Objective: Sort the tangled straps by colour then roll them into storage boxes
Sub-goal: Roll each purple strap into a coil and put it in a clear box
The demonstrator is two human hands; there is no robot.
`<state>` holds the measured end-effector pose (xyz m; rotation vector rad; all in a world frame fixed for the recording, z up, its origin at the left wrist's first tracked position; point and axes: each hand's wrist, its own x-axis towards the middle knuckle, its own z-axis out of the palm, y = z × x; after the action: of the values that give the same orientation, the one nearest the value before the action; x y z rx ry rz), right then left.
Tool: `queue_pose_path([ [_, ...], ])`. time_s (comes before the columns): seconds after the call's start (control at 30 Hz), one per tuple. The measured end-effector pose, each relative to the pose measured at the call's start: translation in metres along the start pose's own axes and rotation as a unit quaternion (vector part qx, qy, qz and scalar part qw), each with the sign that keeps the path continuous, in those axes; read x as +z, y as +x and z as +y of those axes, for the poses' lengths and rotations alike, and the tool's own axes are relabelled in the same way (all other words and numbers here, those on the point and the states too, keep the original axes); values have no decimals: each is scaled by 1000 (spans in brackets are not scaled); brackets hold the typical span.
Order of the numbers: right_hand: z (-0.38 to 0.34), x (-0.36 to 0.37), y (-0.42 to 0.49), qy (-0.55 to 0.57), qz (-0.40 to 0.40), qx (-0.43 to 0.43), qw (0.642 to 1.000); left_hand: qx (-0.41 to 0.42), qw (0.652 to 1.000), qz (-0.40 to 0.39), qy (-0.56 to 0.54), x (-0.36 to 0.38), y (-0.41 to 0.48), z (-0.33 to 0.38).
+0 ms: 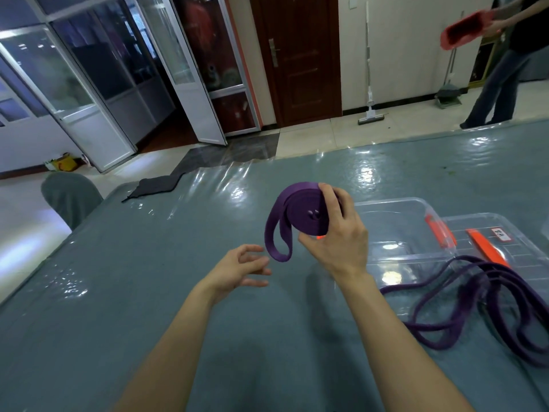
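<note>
Left grip (237,269) hangs loose and empty while right grip (335,233) holds the nearly rolled purple strap (297,209), which probably next needs its tail (277,245) wound in.

Brown door (297,55) at rear, with a mop (370,99) leaning on the wall beside it. Grey chair (69,197) at the table's (133,292) left edge.

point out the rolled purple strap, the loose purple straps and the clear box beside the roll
rolled purple strap (295,209): head view, flat wound face of the coil
loose purple straps (471,292): head view, where the strands cross
clear box (392,201): head view, far rim
</note>
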<state>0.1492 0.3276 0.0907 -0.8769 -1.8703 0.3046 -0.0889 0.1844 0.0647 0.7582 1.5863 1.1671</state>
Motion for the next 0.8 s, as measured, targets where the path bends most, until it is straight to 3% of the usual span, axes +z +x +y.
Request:
queue_pose_path([
  [0.33, -1, -1, -2, 10, 8, 4, 1000, 6, 991, 30, -127, 28, 16, -20],
  [0.5, 14, -3, -4, -1, -2, 30, 1000, 46, 938, 20, -342, -5, 4, -26],
  [0.7, 6, 5, -10, 0, -24, 17, 1000, 100, 898, -14, -428, -36, -10, -30],
  [0.8, 3, 5, -7, 3, -22, 1, 1000, 71, 896, 33, -436, -47, -11, -27],
])
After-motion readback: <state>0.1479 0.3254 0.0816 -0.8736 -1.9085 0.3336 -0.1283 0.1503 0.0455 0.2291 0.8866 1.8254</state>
